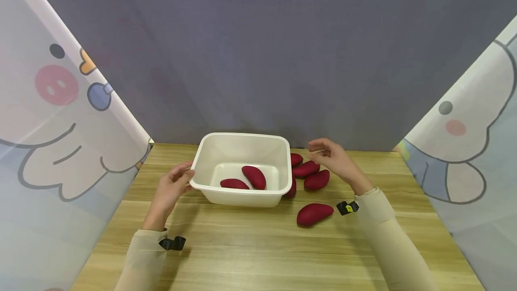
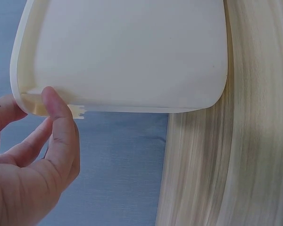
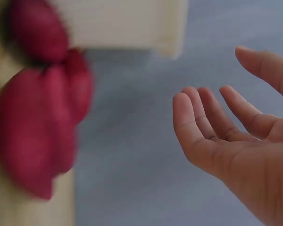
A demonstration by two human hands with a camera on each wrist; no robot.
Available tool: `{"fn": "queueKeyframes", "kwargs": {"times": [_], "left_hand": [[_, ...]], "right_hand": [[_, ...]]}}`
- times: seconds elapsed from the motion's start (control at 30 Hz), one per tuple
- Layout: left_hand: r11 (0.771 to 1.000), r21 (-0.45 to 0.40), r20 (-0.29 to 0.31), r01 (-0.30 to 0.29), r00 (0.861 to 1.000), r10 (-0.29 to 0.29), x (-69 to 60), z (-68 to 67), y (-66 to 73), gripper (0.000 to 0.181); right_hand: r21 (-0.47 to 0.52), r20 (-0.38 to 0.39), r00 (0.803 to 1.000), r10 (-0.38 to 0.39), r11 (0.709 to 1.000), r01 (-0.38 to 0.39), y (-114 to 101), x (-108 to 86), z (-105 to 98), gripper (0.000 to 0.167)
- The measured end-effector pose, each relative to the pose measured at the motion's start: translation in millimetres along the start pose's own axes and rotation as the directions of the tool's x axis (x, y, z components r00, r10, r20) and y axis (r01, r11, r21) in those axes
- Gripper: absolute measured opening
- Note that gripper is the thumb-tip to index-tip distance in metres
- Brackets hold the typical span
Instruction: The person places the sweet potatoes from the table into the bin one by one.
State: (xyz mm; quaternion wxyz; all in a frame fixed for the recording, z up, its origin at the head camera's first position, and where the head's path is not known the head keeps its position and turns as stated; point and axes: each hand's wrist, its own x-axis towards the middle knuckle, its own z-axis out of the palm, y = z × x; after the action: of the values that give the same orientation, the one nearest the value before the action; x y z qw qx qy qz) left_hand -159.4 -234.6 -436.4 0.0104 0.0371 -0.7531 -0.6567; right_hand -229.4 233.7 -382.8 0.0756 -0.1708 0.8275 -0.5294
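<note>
The left grip (image 1: 171, 190) pinches the left rim of a white tub (image 1: 242, 199), so the step in hand looks like steadying it. Inside lie two crimson pieces (image 1: 254, 177), smooth, matte and tapered like sweet potatoes. On the wooden counter (image 1: 242, 246), four other pieces (image 1: 317, 180) crowd by the tub's right side, and a single piece (image 1: 314, 214) lies nearer the person. The right grip (image 1: 334, 161) hovers beside that cluster, fairly wide, holding nothing; the next move seems to call for closing round one.
</note>
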Motion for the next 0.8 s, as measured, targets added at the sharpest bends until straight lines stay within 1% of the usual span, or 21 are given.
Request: {"fn": "queueKeyframes", "kwargs": {"times": [0.07,0.2,0.3,0.4,0.5,0.57,0.67,0.73,0.8], "left_hand": [[1.000,0.004,-0.003,0.003,1.000,-0.003,-0.6,0.0,0.4,0.053],[1.000,0.010,-0.007,0.003,1.000,-0.003,-1.0,0.2,1.2,0.052],[1.000,0.013,-0.012,0.007,1.000,-0.007,-1.2,0.5,1.7,0.052],[1.000,0.013,-0.007,0.009,1.000,-0.009,-1.5,0.7,2.9,0.052],[1.000,0.012,-0.003,0.006,1.000,-0.006,-2.1,1.3,3.8,0.052],[1.000,0.013,-0.002,0.005,1.000,-0.005,-2.6,2.0,4.2,0.052],[1.000,0.016,-0.002,0.004,1.000,-0.004,-2.8,2.1,4.0,0.052],[1.000,0.018,-0.001,0.003,1.000,-0.003,-3.0,1.9,4.2,0.052],[1.000,0.025,0.002,-0.001,1.000,0.001,-3.2,1.6,4.4,0.052]], "right_hand": [[0.010,-0.009,1.000,0.029,1.000,-0.029,16,-6.0,-3,0.046],[0.051,-0.044,0.997,0.065,0.997,-0.062,44,-16.1,-7,0.049],[0.077,-0.082,0.991,0.110,0.992,-0.103,65,-20.8,-9,0.050],[0.104,-0.101,0.978,0.181,0.980,-0.170,84,-24.5,-10,0.052],[0.152,-0.096,0.960,0.264,0.957,-0.248,96,-27.5,-9,0.058],[0.177,-0.091,0.939,0.330,0.934,-0.311,101,-29.1,-7,0.064],[0.225,-0.076,0.903,0.423,0.889,-0.398,105,-30.1,-4,0.075],[0.257,-0.063,0.882,0.468,0.861,-0.439,107,-29.7,-2,0.082],[0.278,-0.060,0.867,0.495,0.842,-0.462,108,-28.4,1,0.086]]}}
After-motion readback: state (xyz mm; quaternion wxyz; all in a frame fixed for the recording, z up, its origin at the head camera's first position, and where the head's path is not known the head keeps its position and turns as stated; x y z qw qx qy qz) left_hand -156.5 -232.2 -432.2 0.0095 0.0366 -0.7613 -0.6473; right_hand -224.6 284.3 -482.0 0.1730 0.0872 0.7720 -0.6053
